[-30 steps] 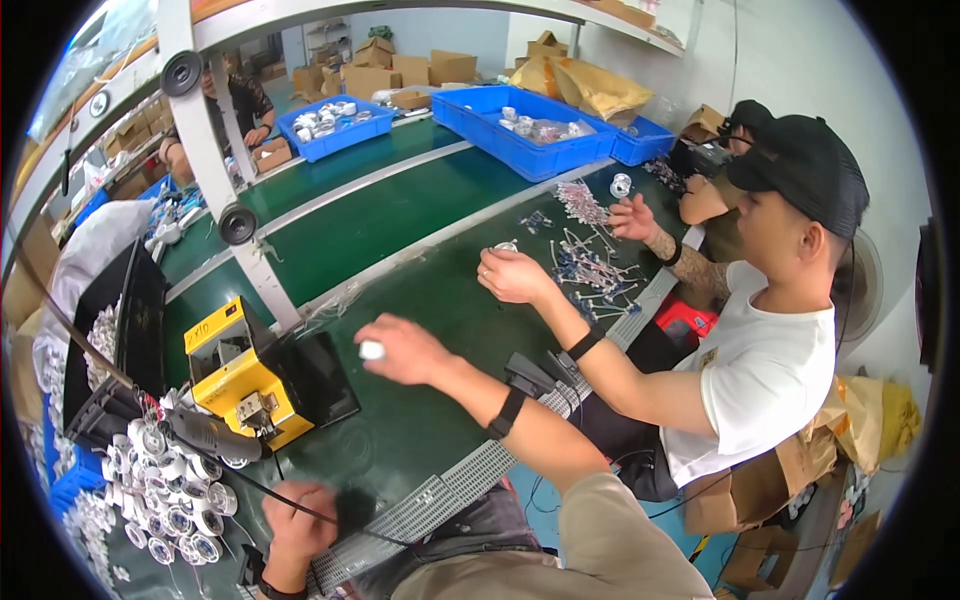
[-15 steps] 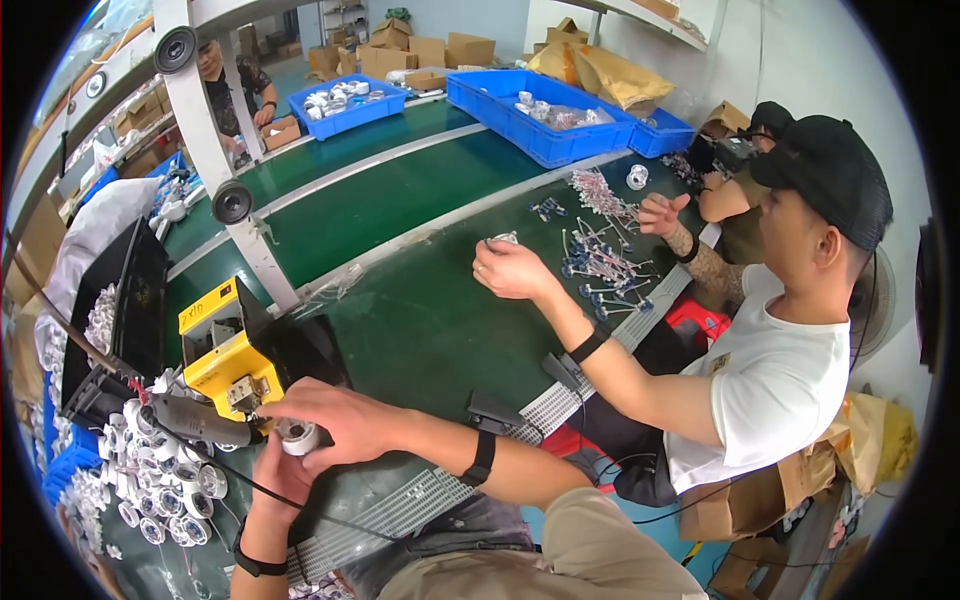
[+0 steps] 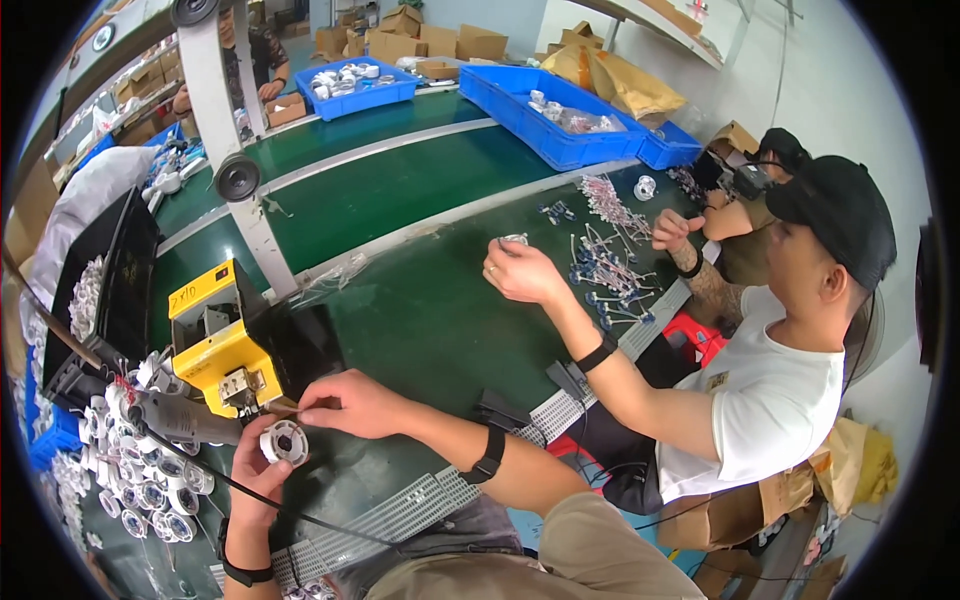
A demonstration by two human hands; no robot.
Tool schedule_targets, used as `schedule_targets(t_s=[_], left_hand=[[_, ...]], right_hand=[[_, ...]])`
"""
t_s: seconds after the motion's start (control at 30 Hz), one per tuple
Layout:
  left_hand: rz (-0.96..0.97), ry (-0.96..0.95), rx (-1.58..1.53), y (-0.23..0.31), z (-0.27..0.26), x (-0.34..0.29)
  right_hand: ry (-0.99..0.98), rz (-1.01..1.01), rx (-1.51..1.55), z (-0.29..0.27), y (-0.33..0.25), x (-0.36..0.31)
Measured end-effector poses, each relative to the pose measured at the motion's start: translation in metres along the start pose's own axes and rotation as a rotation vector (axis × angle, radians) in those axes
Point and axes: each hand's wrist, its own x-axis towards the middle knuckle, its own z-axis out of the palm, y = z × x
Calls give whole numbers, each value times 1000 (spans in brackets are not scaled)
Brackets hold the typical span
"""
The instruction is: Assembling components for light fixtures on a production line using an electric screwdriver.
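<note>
My left hand (image 3: 256, 472) grips a round white plastic housing (image 3: 285, 443), its open face with a dark centre turned up. Just above it, my right hand (image 3: 352, 405) has thumb and forefinger pinched together, apart from the housing's rim. Whatever lies between those fingertips is too small to name. Both hands are in front of a yellow machine (image 3: 215, 350) with a metal block on its face. A grey cylindrical tool (image 3: 190, 417) lies left of my left hand, and a black cable (image 3: 310, 522) crosses over my left wrist area.
Several white housings (image 3: 150, 490) are piled at the left beside a black bin (image 3: 105, 300). A co-worker in a white shirt (image 3: 760, 390) sits at my right, holding a small part. Wired parts (image 3: 605, 270) lie before them. Blue trays (image 3: 550, 120) stand across the green bench (image 3: 420, 330).
My right hand has let go of the housing and drawn a little away to the right. The housing stays in my left hand, its open face now showing more. The view has shifted slightly.
</note>
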Motion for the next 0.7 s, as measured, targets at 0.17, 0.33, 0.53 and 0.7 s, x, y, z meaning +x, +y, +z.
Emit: schedule_targets(t_s=[0.17, 0.33, 0.53, 0.7], left_hand=[[-69, 15, -140, 2, -1, -3], [-192, 105, -226, 8, -1, -6], [-216, -3, -380, -5, 1, 7], [-198, 12, -394, -6, -4, 0]], right_hand=[[27, -83, 83, 4, -1, 1], [-17, -120, 24, 10, -4, 3], [-37, -127, -16, 1, -9, -10], [68, -124, -242, 24, -18, -10]])
